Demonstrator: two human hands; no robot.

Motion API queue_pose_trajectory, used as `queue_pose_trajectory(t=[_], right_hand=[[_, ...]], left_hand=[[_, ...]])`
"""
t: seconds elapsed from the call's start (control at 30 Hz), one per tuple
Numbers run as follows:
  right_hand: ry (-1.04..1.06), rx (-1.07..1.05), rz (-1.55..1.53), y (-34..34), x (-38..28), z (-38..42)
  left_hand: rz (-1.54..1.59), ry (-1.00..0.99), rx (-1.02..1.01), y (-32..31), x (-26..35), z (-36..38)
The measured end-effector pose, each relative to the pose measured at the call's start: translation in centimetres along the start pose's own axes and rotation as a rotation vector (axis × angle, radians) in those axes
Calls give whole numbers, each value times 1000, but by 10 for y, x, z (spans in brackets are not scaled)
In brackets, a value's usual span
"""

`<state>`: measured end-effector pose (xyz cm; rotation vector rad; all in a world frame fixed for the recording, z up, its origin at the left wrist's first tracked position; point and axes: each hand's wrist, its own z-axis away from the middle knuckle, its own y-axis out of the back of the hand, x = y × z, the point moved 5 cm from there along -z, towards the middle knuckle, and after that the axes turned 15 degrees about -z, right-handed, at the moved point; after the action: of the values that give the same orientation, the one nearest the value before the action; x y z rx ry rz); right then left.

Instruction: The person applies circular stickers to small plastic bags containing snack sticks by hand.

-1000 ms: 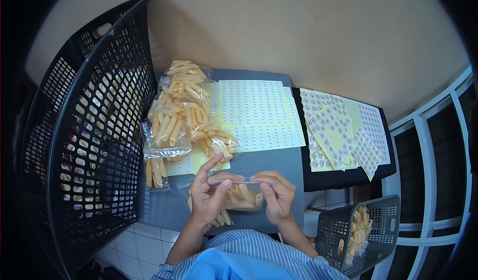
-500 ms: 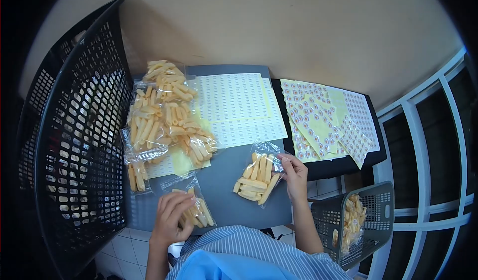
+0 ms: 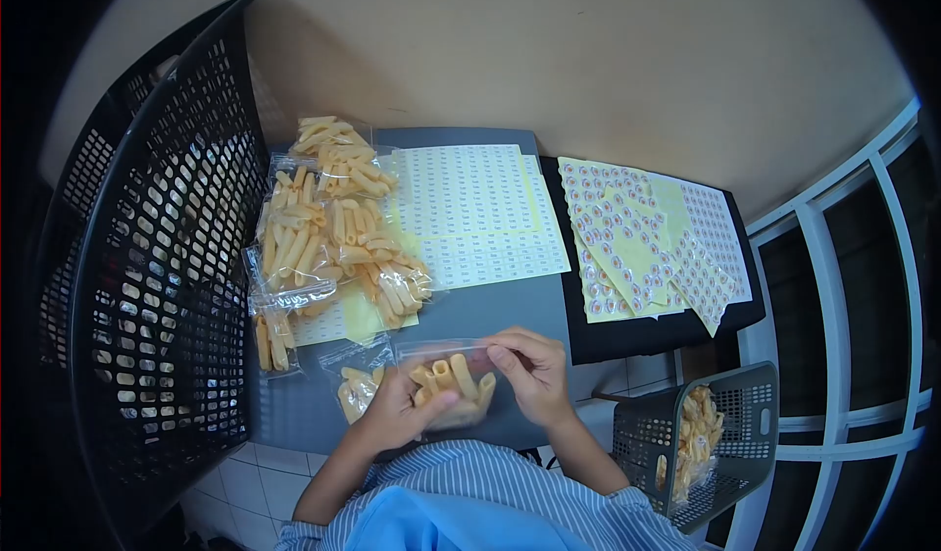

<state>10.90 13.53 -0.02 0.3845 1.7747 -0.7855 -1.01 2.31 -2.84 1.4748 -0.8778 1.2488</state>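
Observation:
Between my hands is a clear plastic bag of pale yellow snack sticks [image 3: 457, 382]. My left hand [image 3: 404, 406] grips its lower left side, with the thumb across the front. At the top right corner, my right hand [image 3: 529, 367] pinches the bag's edge between thumb and fingers. Another bag of snack sticks [image 3: 356, 394] lies on the grey table behind my left hand, partly hidden by it. Farther left, several filled bags [image 3: 333, 242] are heaped near the big basket.
A tall black perforated basket [image 3: 162, 247] stands at the left. Sheets of small printed labels [image 3: 470, 193] lie on the grey table [image 3: 500, 306]. Round sticker sheets [image 3: 647, 237] rest on a black surface at the right. A lower grey basket [image 3: 745, 404] holds filled bags.
My right hand has brought its bag leftward and nearer to me. My left hand has moved right, off the other bag, and taken hold of this one.

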Motion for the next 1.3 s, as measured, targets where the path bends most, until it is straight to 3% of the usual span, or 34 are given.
queue_pose_trajectory(t=[0.03,0.07,0.2,0.27,0.37,0.43,0.5,0.57,0.63,0.7,0.77,0.83,0.87,0.9,0.97,1.0,1.07,1.3], right_hand=[[61,-6,141,2,-4,-1],[121,-10,280,2,-7,-1],[125,-2,276,11,-3,-1],[-56,-18,101,15,9,-4],[108,-92,152,28,-2,-20],[107,132,289,62,9,-40],[115,292,653,83,13,-64],[165,279,806,95,27,-87],[215,263,959,93,29,-100],[226,176,1084,81,38,-109],[278,99,1005,62,33,-109],[206,44,924,38,25,-103],[269,-7,892,19,18,-96],[266,-20,878,5,19,-91],[139,-369,580,-33,36,-77],[135,-378,573,-45,44,-74],[178,-591,603,-78,60,-66],[246,-685,997,-120,89,-71]], left_hand=[[96,120,-107,-7,-7,-3],[99,56,-43,-6,-3,-6],[134,-106,135,2,9,-21],[25,-96,125,9,3,-30],[42,-63,59,7,6,-40],[1,-64,26,5,9,-50],[-36,-68,-7,0,11,-62],[0,120,-170,-10,0,-74],[-127,95,-213,-17,2,-81],[-822,-290,179,-13,13,-81],[-846,-249,169,5,37,-66],[-795,-126,11,28,40,-46],[-768,-130,170,44,32,-33],[-775,-114,178,54,20,-22],[-818,113,466,86,-5,2],[-820,125,471,93,-13,8],[-711,183,533,106,-26,19],[-873,74,461,107,-36,20]])
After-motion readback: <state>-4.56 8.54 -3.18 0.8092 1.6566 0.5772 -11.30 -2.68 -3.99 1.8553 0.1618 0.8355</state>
